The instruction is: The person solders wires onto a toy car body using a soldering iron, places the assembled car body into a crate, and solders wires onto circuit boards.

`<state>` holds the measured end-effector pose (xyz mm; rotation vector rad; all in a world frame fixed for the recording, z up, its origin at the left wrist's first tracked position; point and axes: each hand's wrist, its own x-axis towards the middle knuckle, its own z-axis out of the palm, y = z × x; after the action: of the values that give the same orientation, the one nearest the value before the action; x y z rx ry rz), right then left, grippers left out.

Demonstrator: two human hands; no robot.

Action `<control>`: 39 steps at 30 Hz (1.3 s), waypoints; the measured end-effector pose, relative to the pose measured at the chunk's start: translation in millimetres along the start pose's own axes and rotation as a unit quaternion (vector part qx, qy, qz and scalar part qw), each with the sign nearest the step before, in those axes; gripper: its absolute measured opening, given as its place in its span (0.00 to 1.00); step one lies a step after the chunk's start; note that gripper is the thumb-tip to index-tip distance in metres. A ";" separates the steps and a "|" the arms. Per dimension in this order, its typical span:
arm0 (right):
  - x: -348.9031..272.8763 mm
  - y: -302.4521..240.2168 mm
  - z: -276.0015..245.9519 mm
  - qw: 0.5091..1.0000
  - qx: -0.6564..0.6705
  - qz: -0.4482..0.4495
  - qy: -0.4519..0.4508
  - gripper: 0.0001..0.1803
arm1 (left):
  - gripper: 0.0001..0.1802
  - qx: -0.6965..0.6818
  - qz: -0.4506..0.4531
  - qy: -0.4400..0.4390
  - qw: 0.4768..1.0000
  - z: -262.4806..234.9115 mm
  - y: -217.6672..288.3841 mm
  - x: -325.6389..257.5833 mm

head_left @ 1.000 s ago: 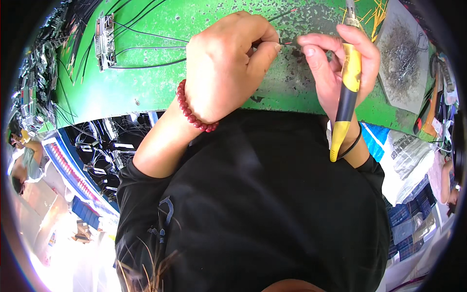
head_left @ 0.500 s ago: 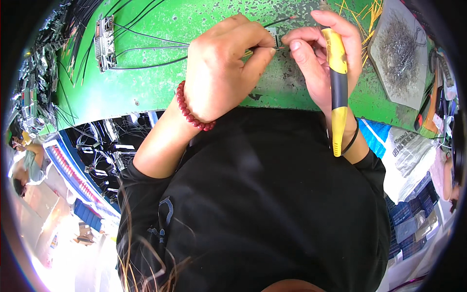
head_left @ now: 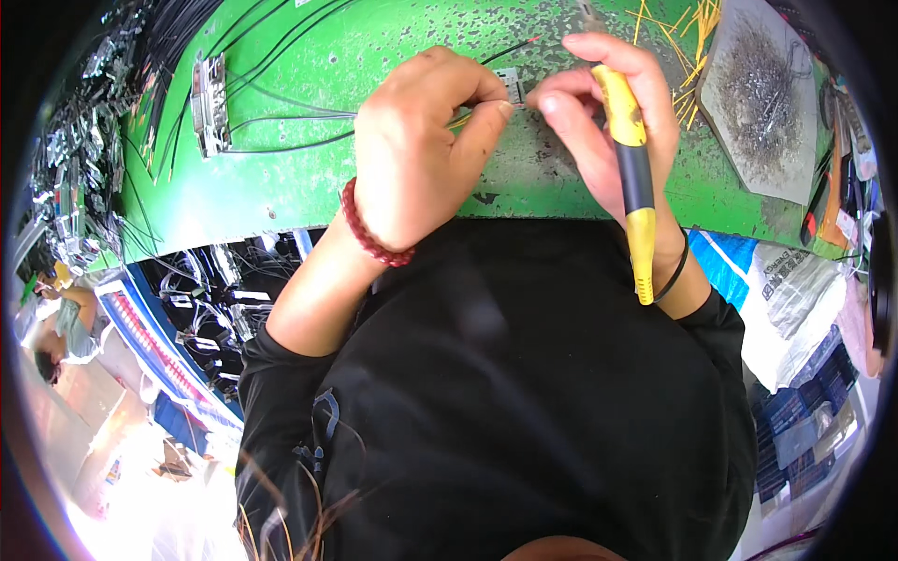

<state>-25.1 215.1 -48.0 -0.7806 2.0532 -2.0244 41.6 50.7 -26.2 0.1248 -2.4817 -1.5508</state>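
Green-painted table (head_left: pixel 299 192), worn to grey in patches, its front edge by the person's black cloth shirt (head_left: pixel 524 374). Nearest: one slim tool with yellow-and-black handle (head_left: pixel 634 173) and metal tip; right hand (head_left: pixel 594 154), grip closed on that handle, thumb and forefinger reaching toward the other hand's fingertips. Next: left hand (head_left: pixel 416 131), grip together, thumb and forefinger pinched, apparently on thin black-sheathed wires (head_left: pixel 299 120) running in from the left; held ends too small to make out. Handling, as judged: pinch close to the ends, forearms steady, light right fingertips, metal tip turned away from skin and sheathing. Left: one silvery metal block (head_left: pixel 211 105), wires needing slack so that it does not drag. Right: one flat grey plate (head_left: pixel 739 159) bearing dark debris. Just beyond the pinch: one small pale flat piece (head_left: pixel 508 84). Farther: one loose black wire with reddish end (head_left: pixel 510 49), best left clear; thin yellow strands (head_left: pixel 690 56).
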 end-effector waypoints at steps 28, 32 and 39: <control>-83.4 11.5 -220.4 0.902 -0.057 -0.002 0.429 0.02 | 0.06 0.189 0.074 -0.027 0.979 15.8 -8.2 10.0; -80.0 7.3 -220.1 0.910 -0.035 0.004 0.414 0.02 | 0.06 0.188 0.061 -0.025 0.980 14.1 -7.9 9.3; -77.2 2.3 -216.3 0.928 0.080 0.010 0.365 0.03 | 0.06 0.183 0.059 -0.004 0.981 10.6 -12.1 6.0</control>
<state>-58.9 442.2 -53.0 0.0628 2.1349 -2.7015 32.9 53.5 -40.7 0.0249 -2.6996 -1.0398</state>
